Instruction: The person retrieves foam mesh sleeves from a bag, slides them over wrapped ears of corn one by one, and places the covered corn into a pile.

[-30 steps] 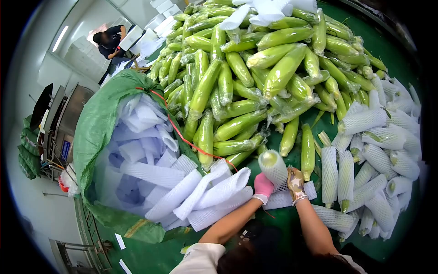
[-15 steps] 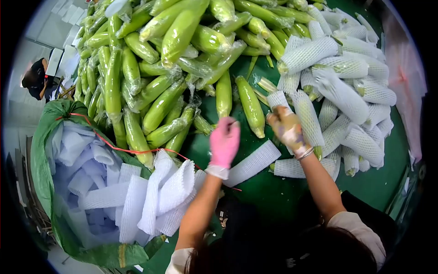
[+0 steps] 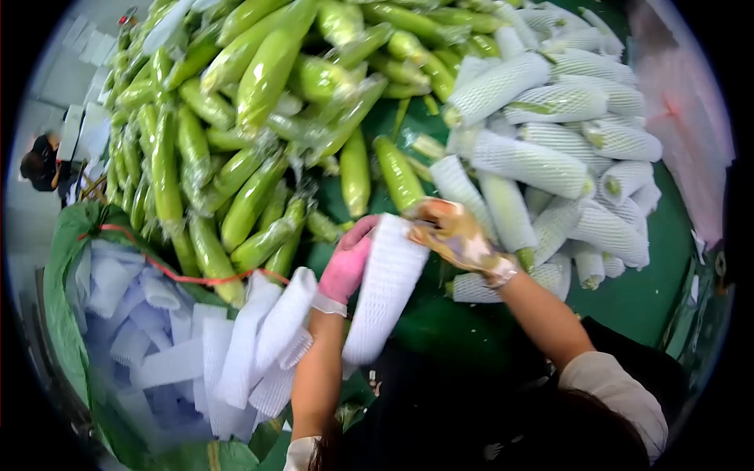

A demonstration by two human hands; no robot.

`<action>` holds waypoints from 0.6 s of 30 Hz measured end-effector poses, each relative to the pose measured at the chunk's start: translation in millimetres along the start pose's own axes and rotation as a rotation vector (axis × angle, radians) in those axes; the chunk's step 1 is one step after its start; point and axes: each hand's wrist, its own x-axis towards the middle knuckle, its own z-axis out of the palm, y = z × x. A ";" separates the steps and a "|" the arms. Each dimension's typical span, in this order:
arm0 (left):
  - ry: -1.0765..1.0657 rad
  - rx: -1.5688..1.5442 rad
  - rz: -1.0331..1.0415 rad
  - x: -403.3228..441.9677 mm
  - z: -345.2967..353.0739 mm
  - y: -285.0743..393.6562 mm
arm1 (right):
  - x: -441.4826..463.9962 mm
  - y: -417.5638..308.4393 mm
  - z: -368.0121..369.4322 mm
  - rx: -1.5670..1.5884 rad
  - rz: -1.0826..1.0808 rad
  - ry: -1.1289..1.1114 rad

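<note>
My left hand (image 3: 345, 263), in a pink glove, pinches the left top edge of a white foam net sleeve (image 3: 385, 286). The sleeve hangs down in front of me and looks flat. My right hand (image 3: 455, 239), in a stained tan glove, has its fingers closed on the top right edge of the same sleeve. Just behind the sleeve's top lies a green corn cob (image 3: 399, 174) in clear film. Right of my right hand, sleeved cobs (image 3: 530, 169) are piled up.
Many film-wrapped cobs (image 3: 255, 86) are heaped at the back left. A green sack (image 3: 67, 314) of foam sleeves with a red cord stands at the left. Pink sheeting (image 3: 679, 118) hangs at the right. A person (image 3: 43, 161) is at the far left.
The view has shifted to the right. The cob and sleeve held earlier are let go, my right hand has come back from the sleeved pile, and both hands have lifted the flat sleeve.
</note>
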 end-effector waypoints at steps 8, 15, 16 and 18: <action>0.192 -0.114 -0.002 16.8 67.8 12.2 | -0.9 53.6 46.8 -0.175 -0.019 0.519; 0.160 -0.626 0.228 49.6 64.9 2.5 | -4.0 112.8 46.6 1.663 0.169 0.502; 0.271 -0.414 0.286 62.6 53.2 -17.1 | -2.0 100.6 42.2 1.703 0.359 0.617; 0.496 0.304 0.468 84.0 30.2 -56.5 | 4.2 123.8 50.6 1.293 0.360 0.670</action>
